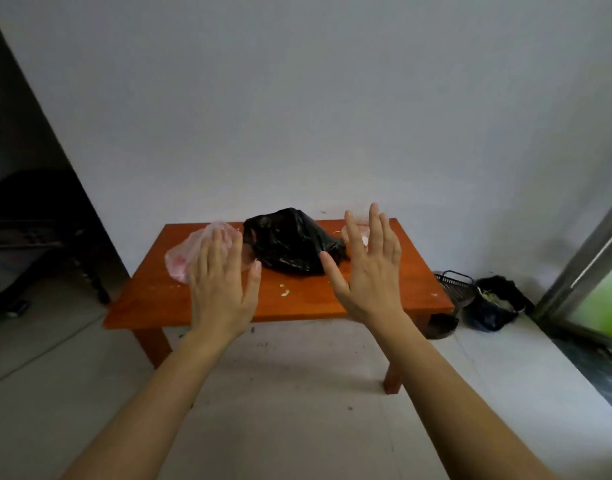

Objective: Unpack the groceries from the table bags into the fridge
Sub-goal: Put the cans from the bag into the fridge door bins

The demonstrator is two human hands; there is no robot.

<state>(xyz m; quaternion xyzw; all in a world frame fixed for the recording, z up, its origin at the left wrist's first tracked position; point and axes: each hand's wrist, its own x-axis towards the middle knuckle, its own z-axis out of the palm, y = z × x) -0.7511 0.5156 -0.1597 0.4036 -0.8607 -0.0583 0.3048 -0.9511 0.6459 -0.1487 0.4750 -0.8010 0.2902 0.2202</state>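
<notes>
I hold my left hand (221, 285) and right hand (366, 271) spread and empty at frame centre, either side of the black bag (290, 244) on the table (297, 304), seemingly poised to gather it.

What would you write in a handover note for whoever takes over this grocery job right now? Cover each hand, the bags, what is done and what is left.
Left hand: open, holding nothing, raised in front of the pink bag.
Right hand: open, holding nothing, raised to the right of the black bag.
Both bags lie on the table, black in the middle, pink to its left. A pale thing sits half hidden behind the right hand.
Done: nothing visibly unpacked.
Left: empty the bags into the fridge, which is out of view.
</notes>
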